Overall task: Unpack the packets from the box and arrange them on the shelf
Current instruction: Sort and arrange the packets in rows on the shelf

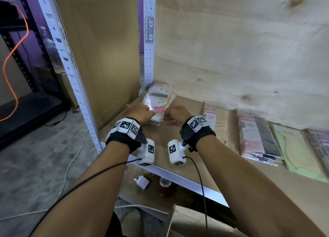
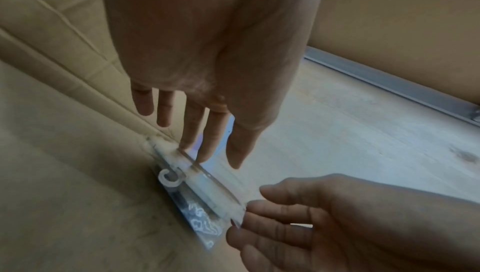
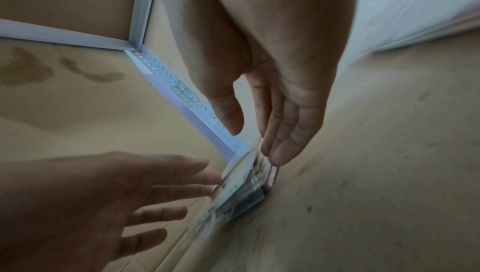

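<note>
A stack of clear-wrapped packets lies in the back left corner of the shelf. My left hand touches the stack's left side with straight fingers. My right hand touches its right near corner, fingers straight along the stack's edge. In the left wrist view the stack shows a plastic hanger hook, and the right hand meets its near corner. From the right wrist the stack appears between both hands, the left hand spread beside it. Neither hand grips a packet. The cardboard box sits below.
More packets lie in a row along the shelf to the right: a tan one, a pink and black pile, a green one. A white upright post stands behind the stack. A white plug and red jar sit on the shelf below.
</note>
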